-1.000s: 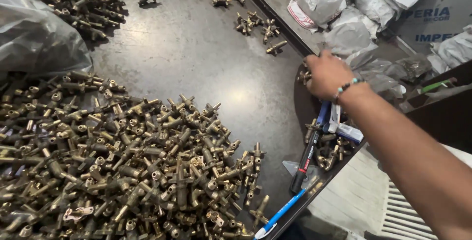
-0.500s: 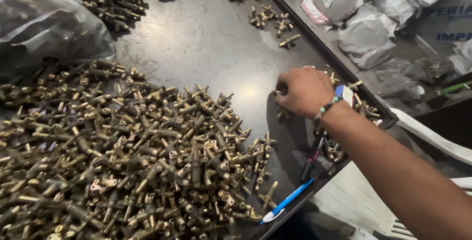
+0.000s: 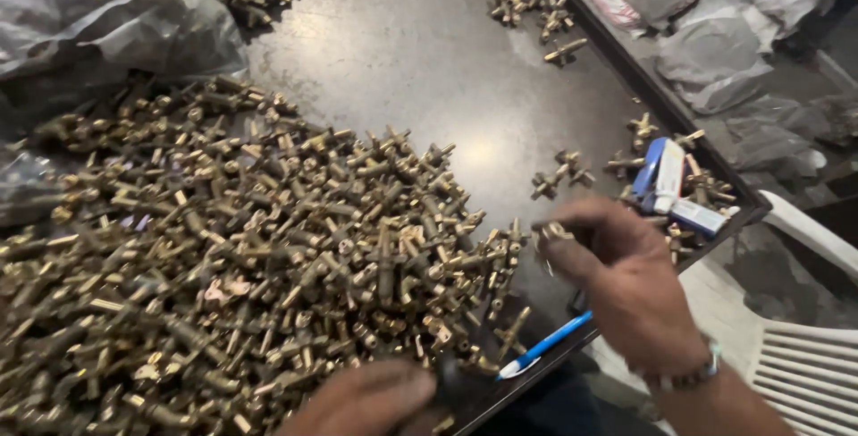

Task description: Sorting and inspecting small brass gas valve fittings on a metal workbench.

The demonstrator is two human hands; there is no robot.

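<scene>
Brass fills most of the view: a great heap of small brass fittings (image 3: 241, 266) lies spread over the left and middle of the dark metal table (image 3: 420, 52), with a crumpled grey plastic bag (image 3: 107, 16) at its upper left edge and smaller clusters of fittings (image 3: 527, 3) scattered well apart near the table's far side. A second ago the right hand (image 3: 617, 284) was stretched out past the table's right rim towards the bags on the floor; half a second ago it had come back over the rim near the pens, and now it hangs close in, just beside the heap's right edge, so the reach outward looks finished and the work has returned to the heap itself. That hand is turned palm-in with the wrist bent, a beaded bracelet (image 3: 688, 373) on it, and its thumb and forefinger pinch a single brass fitting (image 3: 556, 232) held above the table surface. The left hand (image 3: 366, 396), not in sight in the earlier views, has entered at the bottom edge and rests against the near fringe of the heap; whether it grips anything I cannot tell, since it is blurred and half cut off. A blue and white pen (image 3: 545, 344) lies on the near rim between the two hands.
</scene>
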